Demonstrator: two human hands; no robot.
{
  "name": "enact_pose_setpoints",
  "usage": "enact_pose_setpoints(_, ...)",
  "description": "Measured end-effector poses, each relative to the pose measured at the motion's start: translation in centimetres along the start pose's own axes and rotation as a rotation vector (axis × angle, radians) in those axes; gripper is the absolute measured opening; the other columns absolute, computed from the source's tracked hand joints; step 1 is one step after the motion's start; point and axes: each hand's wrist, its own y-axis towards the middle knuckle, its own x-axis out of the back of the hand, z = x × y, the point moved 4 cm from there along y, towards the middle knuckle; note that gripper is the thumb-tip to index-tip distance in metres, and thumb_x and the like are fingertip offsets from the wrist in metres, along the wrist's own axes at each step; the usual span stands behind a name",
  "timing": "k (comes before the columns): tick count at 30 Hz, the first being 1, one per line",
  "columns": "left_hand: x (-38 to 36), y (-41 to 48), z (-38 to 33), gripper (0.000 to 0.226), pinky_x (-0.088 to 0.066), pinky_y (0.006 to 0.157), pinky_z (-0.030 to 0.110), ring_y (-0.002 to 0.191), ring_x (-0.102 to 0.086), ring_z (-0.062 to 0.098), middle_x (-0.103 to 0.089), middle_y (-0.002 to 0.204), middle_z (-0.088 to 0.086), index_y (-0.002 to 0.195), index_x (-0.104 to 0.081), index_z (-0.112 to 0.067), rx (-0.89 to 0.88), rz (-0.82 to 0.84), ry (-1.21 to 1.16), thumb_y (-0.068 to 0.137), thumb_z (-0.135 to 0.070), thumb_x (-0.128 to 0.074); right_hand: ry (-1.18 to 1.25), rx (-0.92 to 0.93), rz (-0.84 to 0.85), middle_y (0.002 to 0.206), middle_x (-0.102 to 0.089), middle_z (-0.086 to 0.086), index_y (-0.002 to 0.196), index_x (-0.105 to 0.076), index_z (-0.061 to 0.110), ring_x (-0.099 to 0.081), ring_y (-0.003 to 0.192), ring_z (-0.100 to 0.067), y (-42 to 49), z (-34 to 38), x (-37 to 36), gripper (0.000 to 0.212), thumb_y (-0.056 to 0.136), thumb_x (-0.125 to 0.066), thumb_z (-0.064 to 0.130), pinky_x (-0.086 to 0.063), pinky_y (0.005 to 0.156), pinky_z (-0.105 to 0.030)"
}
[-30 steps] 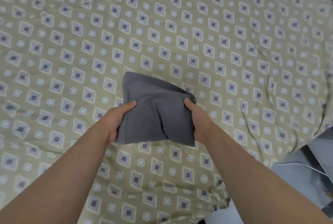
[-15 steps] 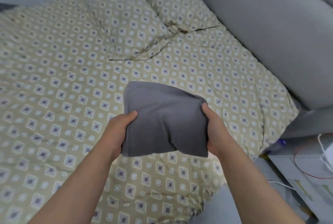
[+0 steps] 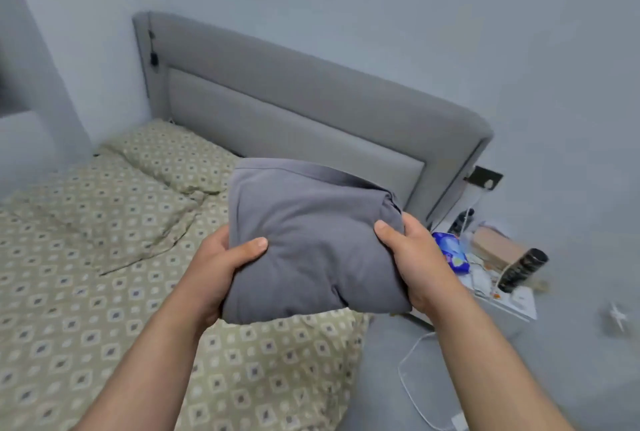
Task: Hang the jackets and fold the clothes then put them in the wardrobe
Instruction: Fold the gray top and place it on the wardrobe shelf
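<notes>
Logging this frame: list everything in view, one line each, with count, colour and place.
folded garment: one, grey, held up over the bed
bed sheet: one, olive with a square pattern, covering the bed
pillows: two, same pattern, at the head of the bed
headboard: one, grey, padded, against the wall
nightstand: one, white, right of the bed
blue packet: one, on the nightstand
tan box: one, on the nightstand
dark cylinder: one, black, on the nightstand
cable: one, white, below the nightstand
left-hand grip: holds the garment's left edge
right-hand grip: holds its right edge
</notes>
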Motion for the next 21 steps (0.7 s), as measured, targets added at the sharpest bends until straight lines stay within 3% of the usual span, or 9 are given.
enact_pose_setpoints(2,-4.8,-0.7,-1.8,0.025,-0.057,0.060,0.028,0.085,-0.074,0.025,-0.076,0.098,0.012,0.091,-0.077,-0.016,-0.017,0.106,-0.009,0.067,-0.021,-0.073,0.010,0.032,-0.102,0.103,-0.076,0.007,0.108,-0.070,0.025,-0.071,0.100,-0.017,-2.9,2.3,5.0,0.014,0.096,-0.064,0.023,-0.056,0.090,-0.043)
enact_pose_setpoints(5,-12.8,-1.9,-4.1,0.035,-0.058,0.061,0.028,0.087,-0.074,0.026,-0.076,0.100,0.015,0.099,-0.073,-0.009,-0.035,0.268,-0.002,0.066,-0.021,-0.072,0.077,0.064,-0.259,0.101,-0.077,0.006,0.108,-0.071,0.021,-0.072,0.097,-0.017,-7.2,4.8,12.7,0.015,0.095,-0.064,0.019,-0.056,0.082,-0.037)
enact_pose_setpoints(10,-25.9,-4.9,-6.7,0.036,-0.058,0.062,0.029,0.085,-0.073,0.027,-0.075,0.099,0.017,0.097,-0.072,-0.006,-0.096,0.480,0.013,0.064,-0.021,-0.074,0.148,0.123,-0.476,0.105,-0.077,0.001,0.110,-0.071,0.019,-0.072,0.100,-0.021,-14.9,7.7,24.0,0.016,0.096,-0.063,0.019,-0.056,0.092,-0.046)
enact_pose_setpoints(16,-40.7,-11.1,-7.0,0.040,-0.057,0.063,0.030,0.080,-0.073,0.024,-0.075,0.096,0.018,0.096,-0.070,-0.003,-0.125,0.717,-0.028,0.059,-0.015,-0.079,0.150,0.245,-0.750,0.100,-0.077,0.004,0.104,-0.071,0.020,-0.073,0.093,-0.014,-25.1,9.7,36.1,0.012,0.097,-0.062,0.017,-0.055,0.079,-0.033)
enact_pose_setpoints(21,-50.7,-16.9,-5.9,0.042,-0.056,0.056,0.027,0.076,-0.074,0.024,-0.076,0.093,0.017,0.100,-0.068,0.000,-0.091,0.860,-0.107,0.062,-0.018,-0.072,0.140,0.279,-0.871,0.103,-0.077,0.001,0.107,-0.072,0.020,-0.073,0.096,-0.018,-32.4,10.0,44.8,0.014,0.096,-0.063,0.018,-0.056,0.080,-0.036)
